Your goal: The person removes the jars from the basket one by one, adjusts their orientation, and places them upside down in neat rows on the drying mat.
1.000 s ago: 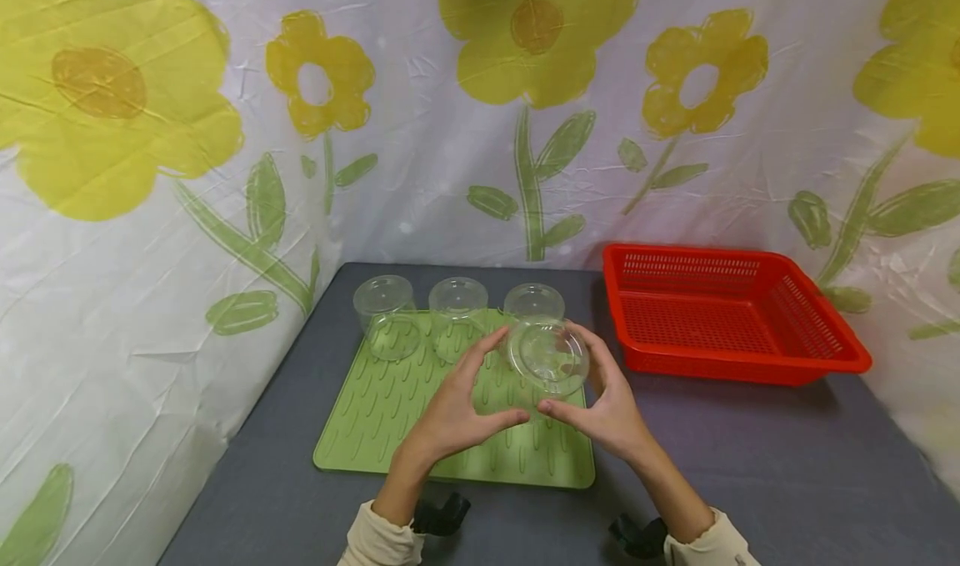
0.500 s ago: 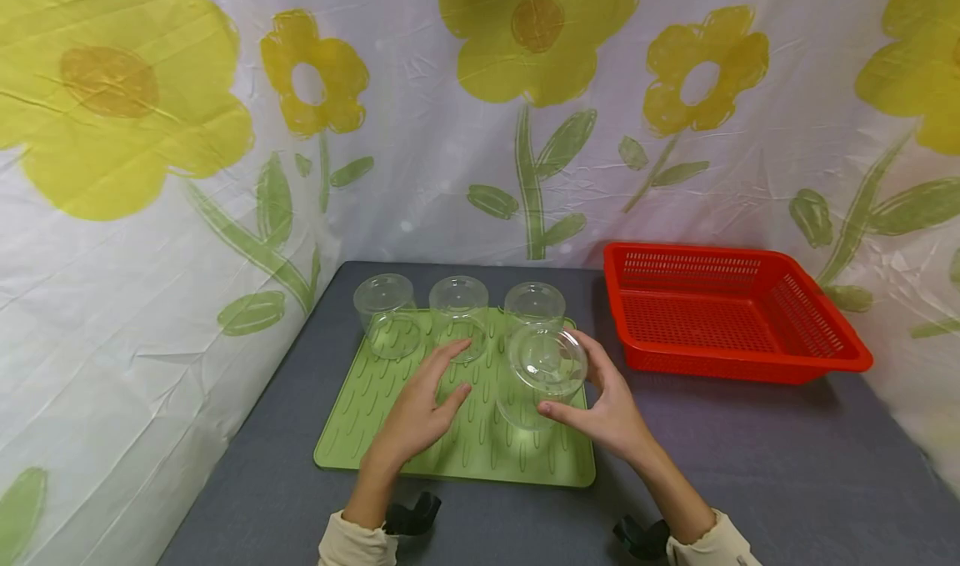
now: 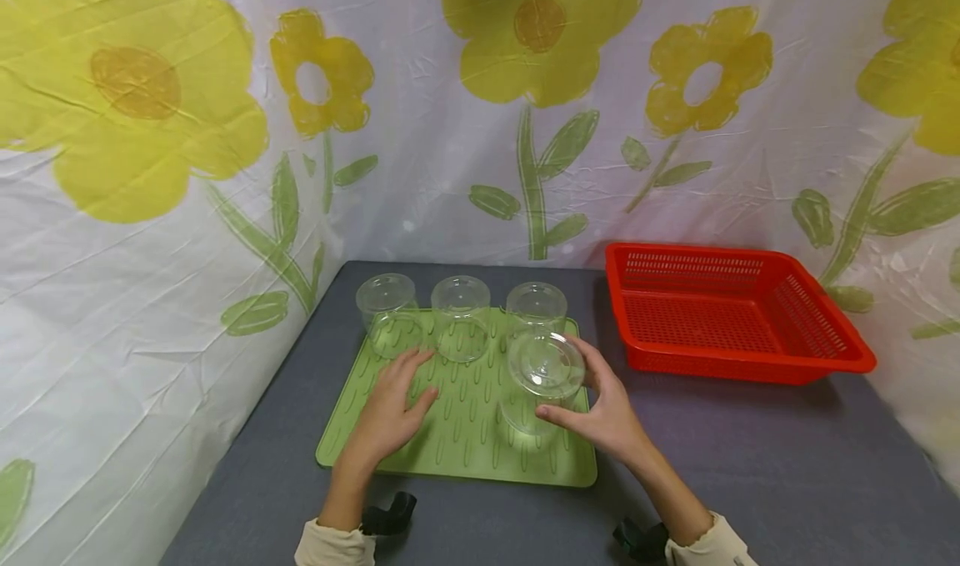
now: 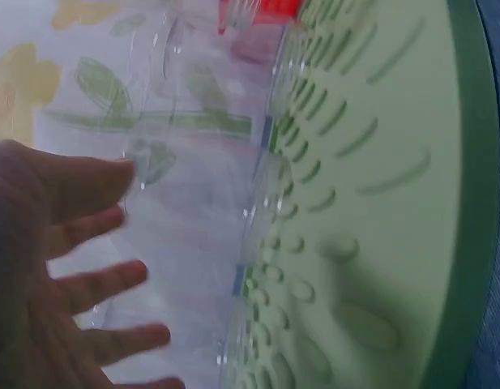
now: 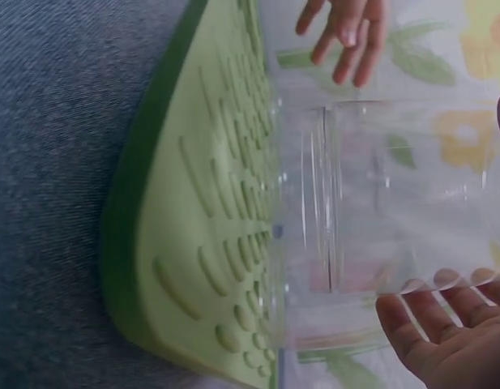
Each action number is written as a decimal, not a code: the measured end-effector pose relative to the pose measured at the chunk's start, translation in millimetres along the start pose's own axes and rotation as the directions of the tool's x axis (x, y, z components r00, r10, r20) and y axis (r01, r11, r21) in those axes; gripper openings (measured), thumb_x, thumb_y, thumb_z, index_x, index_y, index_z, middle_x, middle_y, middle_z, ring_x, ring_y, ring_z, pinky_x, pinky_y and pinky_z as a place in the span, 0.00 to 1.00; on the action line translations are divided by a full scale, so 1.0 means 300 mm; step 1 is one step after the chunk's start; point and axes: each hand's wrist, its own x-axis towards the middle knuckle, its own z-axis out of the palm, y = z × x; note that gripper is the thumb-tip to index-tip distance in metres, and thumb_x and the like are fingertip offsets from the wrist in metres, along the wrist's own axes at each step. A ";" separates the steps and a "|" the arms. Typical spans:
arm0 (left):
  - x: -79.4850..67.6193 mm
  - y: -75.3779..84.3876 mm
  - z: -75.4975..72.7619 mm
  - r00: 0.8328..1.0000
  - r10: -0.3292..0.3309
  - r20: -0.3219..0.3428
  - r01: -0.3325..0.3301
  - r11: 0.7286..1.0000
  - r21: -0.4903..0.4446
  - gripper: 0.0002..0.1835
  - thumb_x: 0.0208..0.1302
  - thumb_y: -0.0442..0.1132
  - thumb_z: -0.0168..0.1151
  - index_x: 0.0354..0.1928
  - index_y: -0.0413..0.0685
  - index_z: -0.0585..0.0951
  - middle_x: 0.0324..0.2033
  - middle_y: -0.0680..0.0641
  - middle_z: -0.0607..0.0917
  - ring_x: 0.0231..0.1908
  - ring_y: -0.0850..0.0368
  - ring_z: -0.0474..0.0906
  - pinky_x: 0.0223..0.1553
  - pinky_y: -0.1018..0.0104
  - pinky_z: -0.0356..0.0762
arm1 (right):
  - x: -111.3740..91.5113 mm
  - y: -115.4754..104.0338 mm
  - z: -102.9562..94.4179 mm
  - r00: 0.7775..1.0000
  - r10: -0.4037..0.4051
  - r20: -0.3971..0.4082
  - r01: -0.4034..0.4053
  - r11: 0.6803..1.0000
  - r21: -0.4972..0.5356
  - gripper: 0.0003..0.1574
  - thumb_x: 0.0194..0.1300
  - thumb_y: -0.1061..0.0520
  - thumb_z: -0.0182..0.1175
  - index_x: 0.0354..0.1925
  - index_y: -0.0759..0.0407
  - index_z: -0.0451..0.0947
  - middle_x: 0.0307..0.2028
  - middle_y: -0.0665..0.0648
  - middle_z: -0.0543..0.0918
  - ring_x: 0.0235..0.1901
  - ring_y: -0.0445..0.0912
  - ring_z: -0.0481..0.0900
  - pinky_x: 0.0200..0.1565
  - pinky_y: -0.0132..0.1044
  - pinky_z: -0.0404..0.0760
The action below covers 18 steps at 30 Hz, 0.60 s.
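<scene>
My right hand (image 3: 607, 408) curves around the right side of a clear jar (image 3: 546, 370), its thumb in front and its fingers behind. The jar stands upright over the near right part of the green ridged mat (image 3: 457, 433); whether its lower rim touches the mat I cannot tell. In the right wrist view, the fingertips lie against the wall of the jar (image 5: 412, 203). My left hand (image 3: 386, 416) hovers over the mat's left part, fingers spread and holding nothing. Ahead of it, several like jars stand in a row: left (image 3: 386, 299), middle (image 3: 461, 299) and right (image 3: 536, 299).
A red plastic basket (image 3: 742, 366) with slotted sides sits at the back right of the grey table (image 3: 720, 458). Close behind the table hangs a flower-printed curtain (image 3: 420, 174), which also runs along the left side.
My left hand has come away from the jar and moved left. The jar has shifted slightly down in view, while my right hand keeps its hold on it. The row at the back stays put.
</scene>
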 end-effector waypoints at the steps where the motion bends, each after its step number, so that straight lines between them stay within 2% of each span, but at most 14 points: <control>1: -0.004 -0.005 -0.001 1.000 -0.011 0.008 0.011 1.000 0.024 0.30 0.71 0.40 0.65 0.73 0.46 0.71 0.74 0.35 0.66 0.74 0.30 0.59 0.67 0.27 0.62 | -0.001 0.004 0.001 1.000 0.007 0.004 -0.007 1.000 -0.005 0.62 0.48 0.52 0.83 0.76 0.49 0.62 0.65 0.57 0.76 0.48 0.52 0.81 0.53 0.54 0.78; 6: -0.020 -0.024 0.007 0.995 -0.073 0.075 0.064 0.992 0.108 0.32 0.69 0.45 0.66 0.73 0.45 0.71 0.76 0.32 0.61 0.75 0.22 0.51 0.67 0.20 0.52 | -0.010 0.026 0.003 0.999 0.037 0.018 -0.037 0.999 -0.029 0.62 0.48 0.50 0.82 0.76 0.45 0.61 0.67 0.58 0.74 0.48 0.52 0.81 0.53 0.56 0.78; 12: -0.034 -0.032 0.021 0.970 -0.172 0.171 0.148 0.979 0.143 0.34 0.69 0.48 0.65 0.74 0.49 0.70 0.79 0.34 0.55 0.76 0.22 0.42 0.68 0.17 0.39 | -0.020 0.047 0.008 0.999 0.045 0.028 -0.044 0.999 -0.032 0.63 0.48 0.51 0.82 0.77 0.50 0.60 0.67 0.60 0.74 0.50 0.53 0.81 0.53 0.55 0.79; 15: -0.038 -0.033 0.030 0.961 -0.201 0.191 0.173 0.972 0.157 0.34 0.69 0.48 0.66 0.74 0.49 0.70 0.78 0.33 0.56 0.77 0.22 0.43 0.68 0.17 0.38 | -0.024 0.057 0.010 0.998 0.048 0.036 -0.047 0.998 -0.033 0.64 0.48 0.50 0.82 0.77 0.54 0.60 0.66 0.62 0.76 0.51 0.54 0.80 0.53 0.57 0.79; 18: -0.040 -0.032 0.037 0.958 -0.211 0.194 0.180 0.970 0.164 0.33 0.68 0.48 0.66 0.73 0.50 0.71 0.78 0.32 0.57 0.76 0.22 0.45 0.67 0.16 0.40 | -0.029 0.069 0.011 0.998 0.054 0.045 -0.052 0.998 -0.043 0.64 0.47 0.50 0.83 0.77 0.54 0.60 0.66 0.61 0.76 0.52 0.53 0.79 0.52 0.55 0.79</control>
